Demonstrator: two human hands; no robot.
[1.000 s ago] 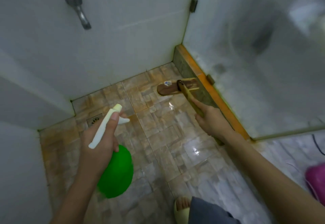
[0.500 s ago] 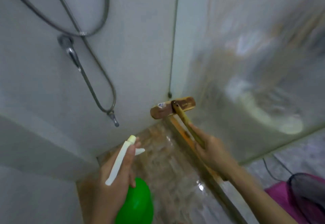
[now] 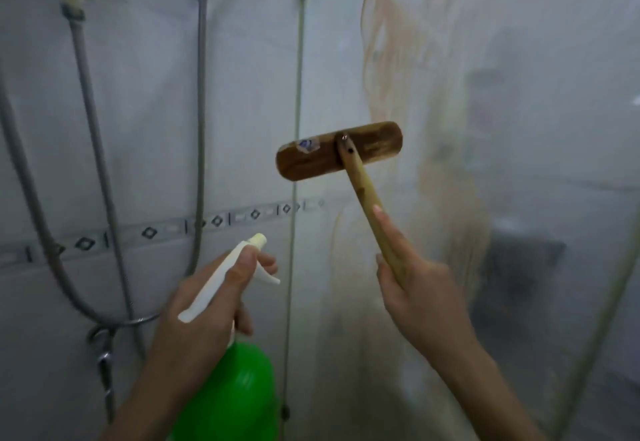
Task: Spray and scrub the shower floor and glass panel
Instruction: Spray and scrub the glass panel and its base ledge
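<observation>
My left hand (image 3: 204,305) grips a green spray bottle (image 3: 235,395) by its white trigger head, with the nozzle aimed up and to the right. My right hand (image 3: 419,295) holds the wooden handle of a scrub brush (image 3: 339,151), index finger stretched along the handle. The brush's brown head is raised in front of the frosted glass panel (image 3: 502,128), near the panel's left edge. Whether the bristles touch the glass cannot be made out. The shower floor is out of view.
A white tiled wall (image 3: 145,101) with a patterned border strip fills the left side. Grey shower hoses (image 3: 93,149) hang in loops on it. A vertical seam (image 3: 296,76) joins wall and glass. Brownish streaks run down the glass.
The view has swung up from the floor to the wall and glass. Both hands rose; the brush left the floor corner and now stands high in front of the glass.
</observation>
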